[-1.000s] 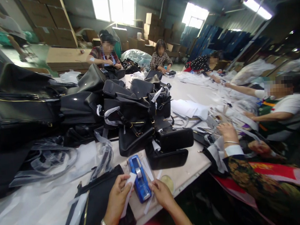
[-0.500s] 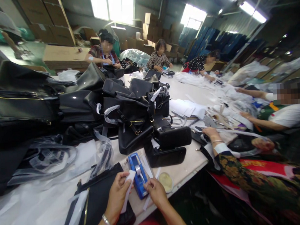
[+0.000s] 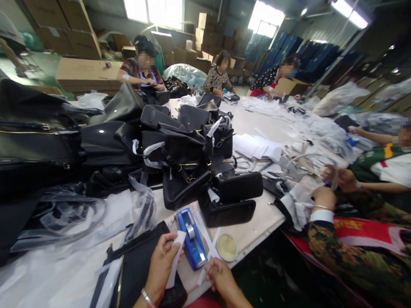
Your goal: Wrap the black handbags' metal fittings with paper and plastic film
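My left hand [image 3: 164, 260] pinches a folded white paper strip [image 3: 178, 255] between thumb and fingers, above a black bag [image 3: 138, 261] with a gold zipper. Just right of it on the table stands a blue tape dispenser [image 3: 193, 245] with a roll of tape in it. My right hand [image 3: 220, 276] is closed in a pinch by the dispenser's near end; what the fingertips hold, if anything, is too small to make out. Beside that hand lie loose white strips [image 3: 209, 238] and a round shallow dish [image 3: 227, 247] with something yellowish inside.
Black handbags [image 3: 178, 159] are heaped ahead of me, with more stacked at left. Clear plastic wrapping [image 3: 72, 214] covers the left table area. The table edge [image 3: 253, 246] runs near my right side. A co-worker's hand [image 3: 325, 198] works at right; other people sit across the table.
My right hand has moved from the dispenser's side down and slightly right, away from it. My left hand stays on the paper strip. At right, the co-worker's hands have shifted.
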`<state>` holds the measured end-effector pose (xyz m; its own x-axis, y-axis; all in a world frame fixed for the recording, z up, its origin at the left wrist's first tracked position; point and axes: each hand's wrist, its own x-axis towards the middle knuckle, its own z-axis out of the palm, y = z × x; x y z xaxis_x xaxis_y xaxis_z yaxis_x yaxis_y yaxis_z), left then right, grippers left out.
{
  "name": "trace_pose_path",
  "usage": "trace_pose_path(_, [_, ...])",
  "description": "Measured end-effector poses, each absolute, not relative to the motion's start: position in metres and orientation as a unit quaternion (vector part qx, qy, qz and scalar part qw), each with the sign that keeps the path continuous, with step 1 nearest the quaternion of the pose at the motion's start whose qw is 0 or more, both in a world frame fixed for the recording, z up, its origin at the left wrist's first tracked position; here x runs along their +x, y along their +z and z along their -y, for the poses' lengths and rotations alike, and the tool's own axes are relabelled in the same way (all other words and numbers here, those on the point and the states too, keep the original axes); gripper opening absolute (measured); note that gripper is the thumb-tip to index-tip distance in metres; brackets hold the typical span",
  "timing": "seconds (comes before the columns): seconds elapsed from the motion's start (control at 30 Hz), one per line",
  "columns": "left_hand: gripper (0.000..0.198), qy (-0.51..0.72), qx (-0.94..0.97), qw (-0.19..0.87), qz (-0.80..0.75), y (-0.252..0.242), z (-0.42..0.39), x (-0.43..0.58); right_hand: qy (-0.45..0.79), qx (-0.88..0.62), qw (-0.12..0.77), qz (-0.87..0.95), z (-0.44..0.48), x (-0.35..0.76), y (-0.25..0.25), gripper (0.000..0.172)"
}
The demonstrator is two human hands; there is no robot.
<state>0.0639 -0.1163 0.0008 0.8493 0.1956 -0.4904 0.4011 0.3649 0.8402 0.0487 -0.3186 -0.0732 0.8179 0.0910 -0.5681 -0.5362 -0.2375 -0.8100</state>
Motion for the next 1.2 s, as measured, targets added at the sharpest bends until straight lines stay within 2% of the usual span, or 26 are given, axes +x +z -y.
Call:
trace_pose_path(0.3, [0.044,-0.068,0.540,0.800,-0.253,-0.006,0.116,0.067,0.256,-0.794,0.549,-0.045,0.331,0.066,-0.070,0.020])
trace_pose_path(0.5, [0.045,-0.064,0.514,0.817,-0.255,-0.004,0.115,0.065,0.310,-0.717,0.621,-0.068,0.332,0.058,-0.088,0.035])
trace_pose_path(0.6, [0.045,-0.065,0.519,0.814,-0.252,-0.002,0.114,0.063,0.310,-0.712,0.624,-0.081,0.331,0.056,-0.090,0.035])
trace_pose_path(0.7, [0.044,-0.076,0.523,0.812,-0.247,-0.003,0.115,0.063,0.271,-0.778,0.566,-0.036,0.330,0.057,-0.077,0.027])
trace_pose_path(0.83, [0.043,-0.085,0.526,0.812,-0.240,-0.005,0.117,0.065,0.185,-0.884,0.425,0.058,0.333,0.056,-0.065,0.022])
trace_pose_path(0.93, [0.044,-0.083,0.530,0.809,-0.240,-0.006,0.117,0.065,0.172,-0.905,0.380,0.079,0.338,0.050,-0.066,0.022])
trace_pose_path(1.07, [0.044,-0.075,0.516,0.821,-0.233,-0.006,0.115,0.062,0.179,-0.890,0.415,0.067,0.334,0.051,-0.041,0.025])
trace_pose_path(1.2, [0.043,-0.080,0.529,0.817,-0.215,-0.006,0.117,0.062,0.177,-0.832,0.518,0.091,0.307,0.070,0.011,0.020])
